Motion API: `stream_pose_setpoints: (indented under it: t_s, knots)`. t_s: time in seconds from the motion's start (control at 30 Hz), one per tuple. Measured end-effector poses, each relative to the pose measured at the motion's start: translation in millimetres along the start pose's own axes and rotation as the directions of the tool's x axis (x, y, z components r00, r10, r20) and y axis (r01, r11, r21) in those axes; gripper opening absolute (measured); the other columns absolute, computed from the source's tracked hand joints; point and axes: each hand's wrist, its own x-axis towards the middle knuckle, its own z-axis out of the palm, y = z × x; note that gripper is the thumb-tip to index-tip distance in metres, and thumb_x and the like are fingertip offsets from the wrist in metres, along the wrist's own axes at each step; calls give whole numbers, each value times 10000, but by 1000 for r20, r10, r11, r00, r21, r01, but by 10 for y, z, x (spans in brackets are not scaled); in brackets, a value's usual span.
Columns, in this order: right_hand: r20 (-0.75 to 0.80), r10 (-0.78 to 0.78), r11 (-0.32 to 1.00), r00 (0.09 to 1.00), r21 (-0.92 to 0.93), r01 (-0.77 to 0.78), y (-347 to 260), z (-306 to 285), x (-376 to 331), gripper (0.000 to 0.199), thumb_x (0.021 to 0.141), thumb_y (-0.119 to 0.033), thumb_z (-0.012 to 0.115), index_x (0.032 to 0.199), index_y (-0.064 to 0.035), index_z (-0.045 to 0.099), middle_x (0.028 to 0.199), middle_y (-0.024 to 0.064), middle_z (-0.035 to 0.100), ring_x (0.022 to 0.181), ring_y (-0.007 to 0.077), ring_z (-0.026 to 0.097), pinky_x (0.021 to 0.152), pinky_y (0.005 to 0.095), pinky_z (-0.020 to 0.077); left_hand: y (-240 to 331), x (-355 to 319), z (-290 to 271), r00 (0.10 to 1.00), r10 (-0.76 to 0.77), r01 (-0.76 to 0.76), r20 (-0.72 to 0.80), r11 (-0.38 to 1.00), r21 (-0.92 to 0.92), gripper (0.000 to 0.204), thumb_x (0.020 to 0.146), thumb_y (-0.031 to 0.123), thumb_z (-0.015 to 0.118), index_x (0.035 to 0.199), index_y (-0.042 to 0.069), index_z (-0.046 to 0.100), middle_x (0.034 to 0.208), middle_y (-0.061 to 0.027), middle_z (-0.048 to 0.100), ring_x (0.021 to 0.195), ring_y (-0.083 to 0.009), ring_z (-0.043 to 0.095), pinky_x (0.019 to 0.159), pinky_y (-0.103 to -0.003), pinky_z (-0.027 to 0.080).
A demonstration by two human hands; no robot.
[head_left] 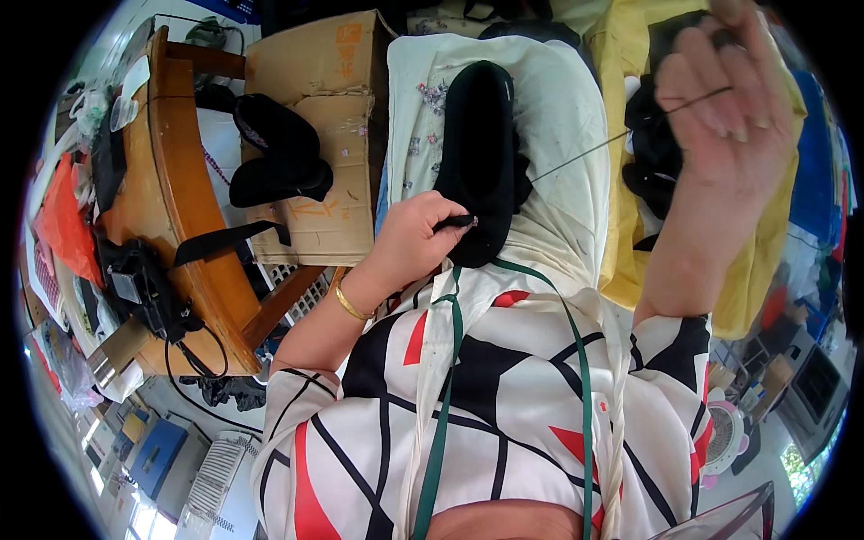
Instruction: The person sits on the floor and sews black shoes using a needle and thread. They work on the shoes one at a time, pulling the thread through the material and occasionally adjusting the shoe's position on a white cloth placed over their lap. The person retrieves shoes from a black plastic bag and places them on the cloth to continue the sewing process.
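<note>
A black cloth shoe [495,236] lies on the cream cloth over my lap, toe pointing away and its long opening facing up. My left hand [416,236], with a gold bangle at its wrist, pinches the shoe's near left edge. A small shiny bit shows at the fingertips, too small to name. Raised at the far right, my right hand [729,108] has curled fingers, slightly blurred, and wears a dark ring. A taut dark thread [580,159] runs from the shoe's right side up to these fingers. Any needle cannot be made out.
On the left, black shoes [279,153] rest against a cardboard box [328,236] beside a wooden chair [175,198]. A black bag [144,283] with a cable lies on the chair. Yellow cloth [621,261] with more black pieces is at right. A fan [724,436] stands lower right.
</note>
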Motion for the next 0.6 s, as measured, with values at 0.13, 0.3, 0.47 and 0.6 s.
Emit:
stream_pose_setpoints:
  t_s: [0.13,0.3,0.47,0.6]
  knots:
    - [-41,3,995,999,-100,-7,-157,-98,-55,244,1055,-206,456,1049,-3,590,492,-87,335,457,56,297,407,194,251,60,93,-34,997,-70,70,33,997,-11,149,821,127,724,917,14,711,797,-152,657,699,-302,625,631,-346,488]
    - [-349,-129,970,928,-240,45,-233,-389,-193,154,1003,-154,550,1089,-30,581,724,-6,556,583,86,472,495,207,343,2,-24,3,980,-168,164,-110,986,-39,417,795,338,781,947,-27,649,756,-151,636,684,-283,615,672,-361,502]
    - [-355,18,987,935,-140,-72,-434,-547,-579,117,999,-148,561,1077,-64,579,747,36,579,517,105,467,421,208,331,152,-100,-82,967,-218,248,-132,924,291,628,696,470,833,973,-48,607,709,-131,609,658,-263,602,641,-347,496]
    - [-426,57,992,903,-78,-100,-466,-394,-768,117,978,-171,596,1057,-86,583,691,3,506,529,90,421,432,199,300,156,-71,-12,916,-388,401,-102,879,256,561,682,430,845,874,-15,563,680,-116,578,615,-222,567,582,-351,476]
